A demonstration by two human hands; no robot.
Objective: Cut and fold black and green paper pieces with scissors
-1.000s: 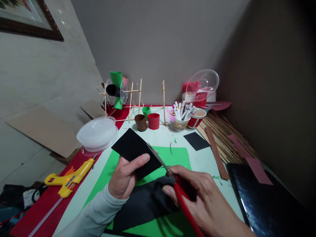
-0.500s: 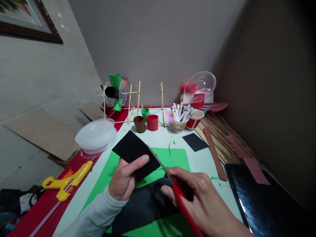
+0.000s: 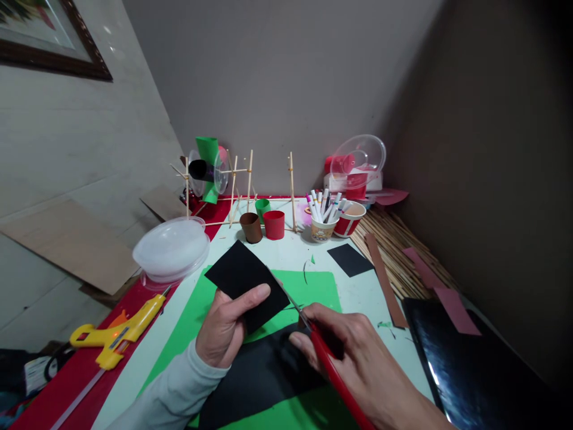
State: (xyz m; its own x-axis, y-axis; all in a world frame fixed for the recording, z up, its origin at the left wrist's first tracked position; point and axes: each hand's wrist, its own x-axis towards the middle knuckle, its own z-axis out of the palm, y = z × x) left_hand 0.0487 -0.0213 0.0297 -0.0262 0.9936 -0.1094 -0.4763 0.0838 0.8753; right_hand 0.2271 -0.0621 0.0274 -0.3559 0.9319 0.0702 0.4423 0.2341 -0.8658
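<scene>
My left hand (image 3: 228, 328) pinches a black paper piece (image 3: 244, 279) between thumb and fingers, holding it tilted above the table. In my right hand (image 3: 358, 352) is a pair of red-handled scissors (image 3: 329, 364), fingers wrapped round the handles. The scissors' blades lie along the right edge of the black piece and look nearly closed. Below both hands a larger black sheet (image 3: 264, 376) rests on a green sheet (image 3: 316, 286). To the right lies a smaller black rectangle (image 3: 350, 260).
A yellow glue gun (image 3: 119, 334) and plastic lids (image 3: 172, 248) lie left. Behind stand paper cups, including a red one (image 3: 274, 226), a stick frame (image 3: 292, 191) and a marker cup (image 3: 323, 230). Right are bamboo sticks (image 3: 398, 257) and a glossy black sheet (image 3: 470, 364).
The scissors' blades have closed somewhat along the edge of the black paper piece. The whole view has shifted slightly; both hands keep their holds.
</scene>
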